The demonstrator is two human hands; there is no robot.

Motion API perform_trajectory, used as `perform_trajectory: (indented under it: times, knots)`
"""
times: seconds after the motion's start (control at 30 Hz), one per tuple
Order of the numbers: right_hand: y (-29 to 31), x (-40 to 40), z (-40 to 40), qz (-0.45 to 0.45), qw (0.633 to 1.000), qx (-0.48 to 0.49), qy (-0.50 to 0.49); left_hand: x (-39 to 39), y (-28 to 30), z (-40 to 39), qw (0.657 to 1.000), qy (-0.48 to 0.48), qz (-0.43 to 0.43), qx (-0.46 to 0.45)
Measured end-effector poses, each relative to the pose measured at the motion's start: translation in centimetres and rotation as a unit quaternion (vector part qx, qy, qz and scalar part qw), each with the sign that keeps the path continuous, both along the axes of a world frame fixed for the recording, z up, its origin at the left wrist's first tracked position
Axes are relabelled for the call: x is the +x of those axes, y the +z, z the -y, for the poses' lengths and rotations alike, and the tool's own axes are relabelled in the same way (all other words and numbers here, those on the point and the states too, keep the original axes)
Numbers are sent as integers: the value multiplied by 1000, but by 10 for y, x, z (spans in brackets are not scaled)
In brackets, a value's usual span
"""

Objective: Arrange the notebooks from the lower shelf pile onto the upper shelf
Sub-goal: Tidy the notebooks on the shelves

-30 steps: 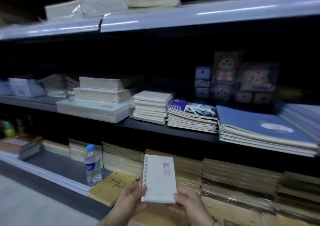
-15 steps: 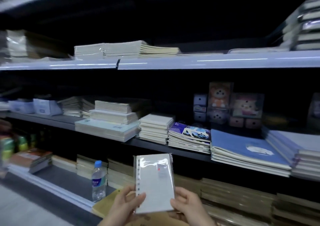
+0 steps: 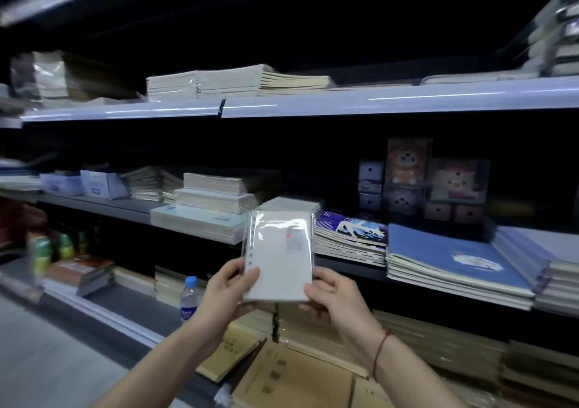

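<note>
You have lifted the wrapped notebook (image 3: 279,255) higher, left hand (image 3: 227,288) and right hand (image 3: 333,295) both gripping it, toward the upper shelf (image 3: 376,102).

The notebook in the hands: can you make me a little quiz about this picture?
1. True or false: both hands hold the notebook.
2. What stands on the lowest shelf, left of the left hand? A) a bottle B) a lamp C) a cup
3. Fill in: the right hand has a red ___ on its wrist.

Key: 1 true. 2 A, the bottle. 3 string.
</note>
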State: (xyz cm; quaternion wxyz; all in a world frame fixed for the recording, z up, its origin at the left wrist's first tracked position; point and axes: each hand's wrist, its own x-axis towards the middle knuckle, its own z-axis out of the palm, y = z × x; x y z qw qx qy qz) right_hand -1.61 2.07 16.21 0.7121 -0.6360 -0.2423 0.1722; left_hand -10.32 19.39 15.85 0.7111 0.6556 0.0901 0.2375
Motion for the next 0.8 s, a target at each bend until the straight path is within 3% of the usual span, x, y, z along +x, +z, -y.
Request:
perform_trajectory:
  times: [0.37, 0.47, 0.63, 0.8]
  knots:
    - [54, 23, 13, -6, 994, 109, -10, 27, 62, 17, 998, -46, 33, -28]
    - [63, 30, 14, -9, 994, 113, -9, 33, 73, 21, 998, -35, 41, -35]
    - [79, 44, 12, -19, 993, 117, 4, 49, 90, 16, 990, -21, 53, -126]
    - [96, 56, 12, -18, 994, 105, 36, 61, 106, 15, 990, -14, 40, -133]
